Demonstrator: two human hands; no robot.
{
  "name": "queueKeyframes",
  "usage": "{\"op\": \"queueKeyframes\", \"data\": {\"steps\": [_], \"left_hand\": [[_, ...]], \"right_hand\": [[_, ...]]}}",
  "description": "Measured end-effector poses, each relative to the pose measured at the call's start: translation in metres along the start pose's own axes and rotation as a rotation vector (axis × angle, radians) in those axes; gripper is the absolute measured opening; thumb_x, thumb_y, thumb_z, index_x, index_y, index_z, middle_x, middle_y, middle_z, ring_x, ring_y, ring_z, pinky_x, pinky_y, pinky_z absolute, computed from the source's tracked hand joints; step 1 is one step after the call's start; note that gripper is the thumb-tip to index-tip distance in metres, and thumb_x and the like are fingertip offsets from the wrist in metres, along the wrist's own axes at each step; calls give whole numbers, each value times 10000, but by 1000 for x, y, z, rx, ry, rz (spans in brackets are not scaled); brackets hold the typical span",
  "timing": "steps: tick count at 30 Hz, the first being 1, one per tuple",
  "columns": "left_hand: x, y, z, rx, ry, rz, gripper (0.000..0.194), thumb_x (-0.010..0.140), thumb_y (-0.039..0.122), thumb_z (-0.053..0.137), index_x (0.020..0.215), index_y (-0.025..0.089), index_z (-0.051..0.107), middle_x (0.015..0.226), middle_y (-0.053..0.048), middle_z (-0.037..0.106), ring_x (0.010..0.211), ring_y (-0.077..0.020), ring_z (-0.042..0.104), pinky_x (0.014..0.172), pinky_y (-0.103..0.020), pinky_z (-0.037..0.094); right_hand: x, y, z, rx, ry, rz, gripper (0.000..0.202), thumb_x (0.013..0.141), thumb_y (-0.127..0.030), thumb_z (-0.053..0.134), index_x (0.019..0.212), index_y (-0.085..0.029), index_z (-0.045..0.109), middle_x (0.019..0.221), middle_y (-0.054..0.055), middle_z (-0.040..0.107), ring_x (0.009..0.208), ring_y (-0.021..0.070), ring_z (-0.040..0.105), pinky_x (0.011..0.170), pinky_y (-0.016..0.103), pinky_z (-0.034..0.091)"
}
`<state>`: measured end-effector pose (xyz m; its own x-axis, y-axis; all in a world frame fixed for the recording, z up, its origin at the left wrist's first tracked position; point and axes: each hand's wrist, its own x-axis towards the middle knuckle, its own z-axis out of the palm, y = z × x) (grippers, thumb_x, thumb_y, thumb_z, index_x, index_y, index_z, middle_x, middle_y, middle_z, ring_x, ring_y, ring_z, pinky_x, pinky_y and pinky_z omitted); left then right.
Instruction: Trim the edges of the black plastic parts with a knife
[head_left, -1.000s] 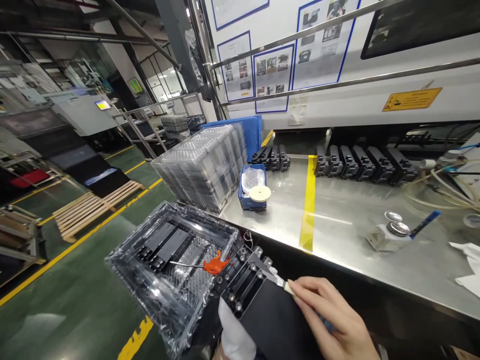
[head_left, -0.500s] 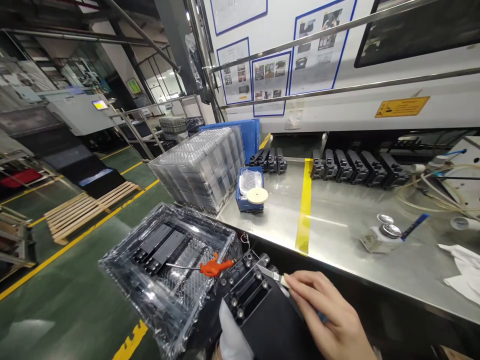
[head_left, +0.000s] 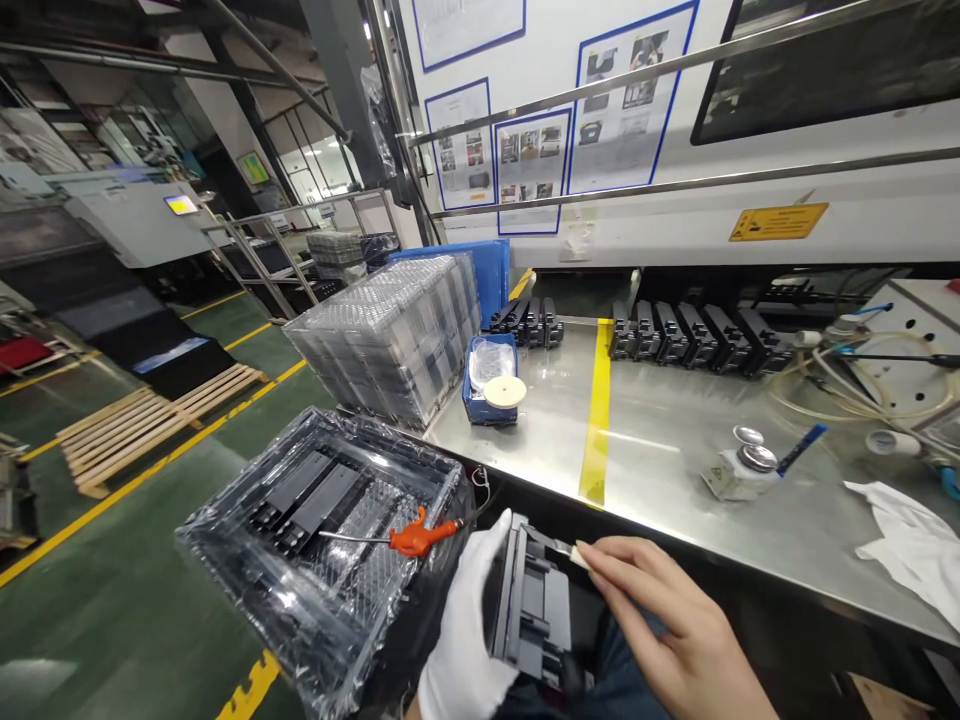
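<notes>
My left hand (head_left: 469, 625), in a white glove, grips a black moulded part (head_left: 536, 605) near the bottom centre, its ribbed side in view. My bare right hand (head_left: 660, 620) pinches a small blade with a pale handle (head_left: 579, 556); the blade's tip is at the part's upper edge. To the left, an orange air gun (head_left: 421, 535) lies over the rim of a plastic-lined crate (head_left: 225, 510), which holds two black parts (head_left: 322, 503).
Black parts (head_left: 701, 335) stand in rows along the back of the metal bench (head_left: 652, 450). A blue bin (head_left: 491, 410), a dispenser bottle (head_left: 742, 475), a white cloth (head_left: 911, 545) and hoses are on it. Stacked clear trays (head_left: 390, 330) stand behind the crate.
My left hand has come up into fuller view and turned the black part, so another side shows. My right hand still holds the blade near it. The view has shifted slightly right.
</notes>
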<state>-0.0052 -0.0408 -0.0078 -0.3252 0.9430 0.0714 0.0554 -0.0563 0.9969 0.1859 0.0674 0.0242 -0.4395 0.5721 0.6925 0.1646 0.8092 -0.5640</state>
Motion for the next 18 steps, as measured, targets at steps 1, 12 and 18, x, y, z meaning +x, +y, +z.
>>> {"op": "queueKeyframes", "data": {"steps": [1, 12, 18], "left_hand": [[2, 2, 0, 127, -8, 92, 823, 741, 416, 813, 1500, 327, 507, 1397, -76, 616, 1329, -370, 531, 1224, -480, 342], [-14, 5, -14, 466, -46, 268, 638, 931, 423, 648, 1524, 310, 443, 1535, -122, 490, 1376, -358, 495, 1157, -616, 401], [-3, 18, -19, 376, -196, 241, 432, 977, 470, 600, 1336, 231, 606, 1392, -120, 598, 1234, -280, 594, 1057, -538, 507]], "right_hand": [[0, -1, -1, -14, -1, 9, 211, 1000, -155, 566, 1129, -230, 715, 936, 51, 719, 833, 141, 718, 731, 197, 596], [-8, 9, -5, 235, -104, 424, 249, 988, -406, 593, 983, -246, 784, 842, 42, 745, 717, 158, 698, 621, 221, 557], [2, 2, 2, 583, -483, 799, 732, 849, -853, 492, 643, -161, 617, 530, -45, 413, 506, 81, 354, 489, 219, 340]]}}
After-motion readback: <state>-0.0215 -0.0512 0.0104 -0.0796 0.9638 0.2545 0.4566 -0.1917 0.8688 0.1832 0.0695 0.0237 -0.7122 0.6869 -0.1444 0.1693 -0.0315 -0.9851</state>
